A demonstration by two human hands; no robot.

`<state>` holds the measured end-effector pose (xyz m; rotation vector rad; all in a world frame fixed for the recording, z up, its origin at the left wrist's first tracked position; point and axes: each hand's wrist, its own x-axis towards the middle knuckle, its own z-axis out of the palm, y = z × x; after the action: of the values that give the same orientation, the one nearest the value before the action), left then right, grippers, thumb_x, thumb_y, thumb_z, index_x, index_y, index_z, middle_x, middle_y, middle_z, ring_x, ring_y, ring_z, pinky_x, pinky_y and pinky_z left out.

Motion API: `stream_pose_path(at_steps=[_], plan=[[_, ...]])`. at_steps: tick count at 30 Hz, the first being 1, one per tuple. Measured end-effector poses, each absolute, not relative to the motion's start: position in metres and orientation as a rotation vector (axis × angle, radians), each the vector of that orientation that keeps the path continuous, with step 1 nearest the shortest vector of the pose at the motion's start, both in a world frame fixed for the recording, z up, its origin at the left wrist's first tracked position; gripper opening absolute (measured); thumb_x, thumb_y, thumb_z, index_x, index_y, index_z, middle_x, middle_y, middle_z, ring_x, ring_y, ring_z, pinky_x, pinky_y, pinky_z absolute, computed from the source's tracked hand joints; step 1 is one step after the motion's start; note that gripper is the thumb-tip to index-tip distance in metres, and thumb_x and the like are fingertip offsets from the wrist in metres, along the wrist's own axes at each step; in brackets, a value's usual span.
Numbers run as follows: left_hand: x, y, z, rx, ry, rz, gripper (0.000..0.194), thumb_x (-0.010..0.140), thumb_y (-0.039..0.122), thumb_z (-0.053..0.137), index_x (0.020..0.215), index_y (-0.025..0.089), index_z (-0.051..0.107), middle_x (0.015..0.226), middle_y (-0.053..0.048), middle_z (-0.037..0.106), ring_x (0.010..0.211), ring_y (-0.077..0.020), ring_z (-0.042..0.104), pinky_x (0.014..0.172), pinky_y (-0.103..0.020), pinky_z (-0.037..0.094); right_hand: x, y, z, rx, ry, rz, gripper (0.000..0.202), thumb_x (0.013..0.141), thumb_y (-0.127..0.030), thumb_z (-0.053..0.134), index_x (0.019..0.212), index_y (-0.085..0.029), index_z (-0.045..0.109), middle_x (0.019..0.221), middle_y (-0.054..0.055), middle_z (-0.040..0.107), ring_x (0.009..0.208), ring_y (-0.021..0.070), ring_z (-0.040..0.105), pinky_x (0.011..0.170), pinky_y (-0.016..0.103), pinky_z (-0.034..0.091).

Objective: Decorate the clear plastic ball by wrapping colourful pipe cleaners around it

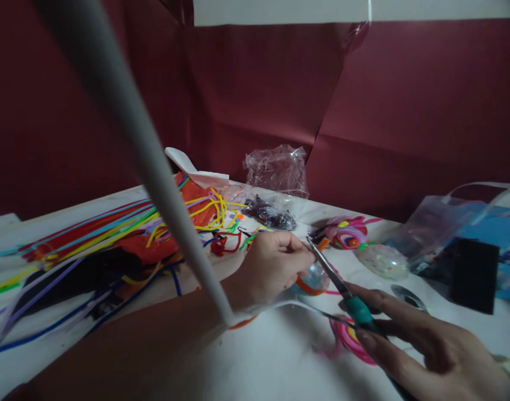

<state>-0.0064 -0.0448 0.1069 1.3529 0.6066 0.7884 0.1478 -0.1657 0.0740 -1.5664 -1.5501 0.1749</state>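
My left hand (275, 262) reaches in from the left, its thumb and fingers closed in a pinch on an orange pipe cleaner (311, 289). Parts of that pipe cleaner are hidden behind the fingers. My right hand (426, 340) grips a slim metal-nosed tool, apparently long-nose pliers (330, 273), by its teal and black handle. The metal tip lies right beside my left fingertips; whether its jaws are apart cannot be made out. Beneath the tool is a pink coil (351, 340), partly covered by my right fingers.
A grey pole (155, 161) slants across the view, crossing my left forearm. Bundles of coloured pipe cleaners (100, 228) fill the left side. Clear plastic bags (275, 170) stand at the back. On the right are a clear packet (382, 262), a black rectangle (474, 275) and blue packaging (501, 228).
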Motion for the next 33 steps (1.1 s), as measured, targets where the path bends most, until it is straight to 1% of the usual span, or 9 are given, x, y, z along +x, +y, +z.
stream_pose_path(at_steps=[2, 5, 10, 14, 19, 22, 25, 30, 33], plan=[[-0.006, -0.045, 0.106, 1.392, 0.620, 0.751, 0.015, 0.067, 0.013, 0.054, 0.053, 0.014, 0.048, 0.040, 0.006, 0.043, 0.030, -0.0009, 0.029, 0.033, -0.016, 0.017, 0.154, -0.165, 0.072, -1.558, -1.601, 0.168, 0.036, 0.082, -0.044, 0.060, 0.109, -0.023, 0.068, 0.097, 0.002, 0.062, 0.078, 0.0261, 0.062, 0.077, 0.025, 0.053], [-0.006, -0.045, 0.105, 1.399, 0.628, 0.697, 0.015, 0.067, 0.013, 0.054, 0.054, 0.014, 0.048, 0.043, 0.005, 0.046, 0.030, -0.0003, 0.029, 0.032, -0.016, 0.017, 0.161, -0.166, 0.068, -1.520, -1.760, 0.108, 0.034, 0.091, -0.039, 0.054, 0.119, -0.023, 0.062, 0.089, 0.001, 0.064, 0.069, 0.0224, 0.064, 0.065, 0.019, 0.055], [-0.004, -0.045, 0.104, 1.332, 0.624, 0.648, 0.018, 0.068, 0.015, 0.055, 0.052, 0.014, 0.047, 0.039, 0.006, 0.043, 0.029, -0.0012, 0.030, 0.032, -0.016, 0.019, 0.160, -0.166, 0.067, -1.425, -2.005, -0.190, 0.033, 0.100, -0.031, 0.044, 0.132, -0.024, 0.047, 0.110, 0.003, 0.057, 0.090, 0.0222, 0.059, 0.079, 0.020, 0.052], [-0.004, -0.043, 0.098, 1.279, 0.568, 0.627, 0.018, 0.066, 0.023, 0.060, 0.055, 0.014, 0.049, 0.040, 0.007, 0.042, 0.029, -0.0011, 0.030, 0.032, -0.016, 0.018, 0.157, -0.164, 0.066, -1.411, -2.071, -0.216, 0.036, 0.102, -0.026, 0.038, 0.137, -0.019, 0.037, 0.109, 0.006, 0.056, 0.086, 0.0214, 0.061, 0.079, 0.020, 0.052], [-0.004, -0.042, 0.095, 1.301, 0.553, 0.609, 0.007, 0.069, 0.020, 0.057, 0.068, 0.014, 0.054, 0.042, 0.007, 0.045, 0.029, -0.0016, 0.030, 0.032, -0.016, 0.017, 0.161, -0.162, 0.064, -1.432, -2.054, -0.157, 0.031, 0.102, -0.028, 0.037, 0.133, -0.023, 0.041, 0.109, 0.004, 0.057, 0.084, 0.0207, 0.061, 0.076, 0.018, 0.053], [-0.002, -0.041, 0.092, 1.374, 0.571, 0.629, 0.008, 0.070, 0.015, 0.054, 0.062, 0.013, 0.052, 0.040, 0.007, 0.044, 0.029, -0.0001, 0.025, 0.033, -0.016, 0.017, 0.163, -0.163, 0.060, -1.445, -2.030, -0.119, 0.029, 0.101, -0.028, 0.039, 0.130, -0.024, 0.044, 0.112, 0.002, 0.056, 0.087, 0.0196, 0.060, 0.074, 0.015, 0.052], [-0.001, -0.040, 0.087, 1.465, 0.586, 0.659, 0.012, 0.067, 0.016, 0.056, 0.056, 0.013, 0.051, 0.042, 0.005, 0.047, 0.034, -0.0018, 0.033, 0.036, -0.016, 0.021, 0.163, -0.165, 0.056, -1.444, -1.998, -0.135, 0.028, 0.099, -0.029, 0.042, 0.127, -0.024, 0.048, 0.112, 0.000, 0.056, 0.089, 0.0194, 0.060, 0.078, 0.017, 0.051], [-0.001, -0.040, 0.085, 1.574, 0.634, 0.624, 0.009, 0.064, 0.016, 0.056, 0.057, 0.013, 0.053, 0.045, 0.003, 0.049, 0.040, -0.0051, 0.040, 0.041, -0.018, 0.026, 0.159, -0.164, 0.055, -1.409, -1.901, -0.099, 0.026, 0.095, -0.029, 0.049, 0.119, -0.023, 0.056, 0.110, 0.001, 0.057, 0.092, 0.0223, 0.058, 0.072, 0.017, 0.053], [-0.001, -0.041, 0.086, 1.581, 0.633, 0.628, 0.010, 0.064, 0.017, 0.056, 0.056, 0.013, 0.052, 0.044, 0.004, 0.048, 0.042, -0.0053, 0.041, 0.042, -0.018, 0.027, 0.161, -0.164, 0.055, -1.445, -1.830, 0.101, 0.025, 0.096, -0.031, 0.050, 0.118, -0.024, 0.058, 0.109, 0.000, 0.058, 0.091, 0.0222, 0.059, 0.073, 0.016, 0.053]])
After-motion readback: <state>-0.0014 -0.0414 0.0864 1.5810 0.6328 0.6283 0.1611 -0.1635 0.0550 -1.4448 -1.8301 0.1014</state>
